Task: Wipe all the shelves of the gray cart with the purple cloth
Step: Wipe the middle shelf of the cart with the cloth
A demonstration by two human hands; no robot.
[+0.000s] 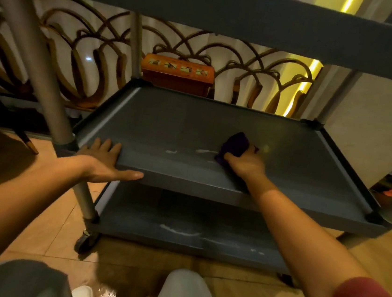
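Note:
The gray cart fills the head view with three shelves. Its middle shelf (193, 123) lies in front of me, the top shelf (253, 18) crosses overhead, and the bottom shelf (157, 219) sits near the floor. My right hand (247, 162) grips the bunched purple cloth (235, 144) against the middle shelf, right of centre, beside pale streaks (189, 152). My left hand (103, 159) rests with straight fingers over the shelf's front left rim, thumb along the outer edge. Pale streaks (180, 231) also mark the bottom shelf.
A metal cart post (40, 69) rises at the left, with a caster (85, 239) below it. Behind the cart stand an ornate curved railing (84, 45) and an orange-brown box (177, 75). My knees (185, 293) are at the bottom, on a glossy tiled floor (48, 217).

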